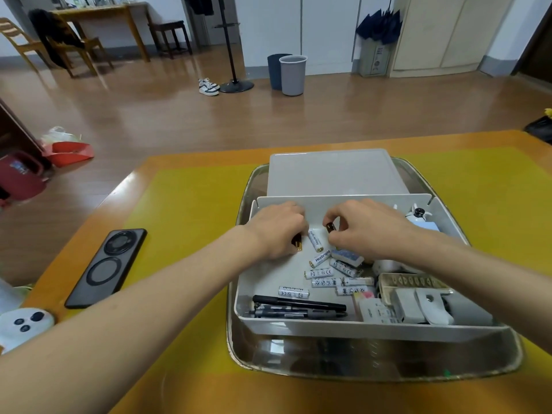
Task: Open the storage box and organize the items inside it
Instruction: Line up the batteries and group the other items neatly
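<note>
On the yellow-topped surface (191, 204), inside a clear tray (373, 363), the storage box (328, 325) sits already open, its lid (334, 171) laid flat just behind it. Both hands work at the far left part of the box: the left hand (276, 231) is curled over a small dark, gold-ended item (297, 245) that looks like a battery, and the right hand (363, 227) pinches another dark battery (330, 227) between fingertips. Opening looks done; sorting seems only begun. White batteries (324, 271) lie scattered at odd angles across the box floor, one set near the far wall as if starting a row. Two pens (298, 307) lie along the near wall, while sticky tabs, a charger and other small things crowd the right side, unsorted. A phone (109, 265) rests well apart on the left. Most of the tidying appears to remain.
</note>
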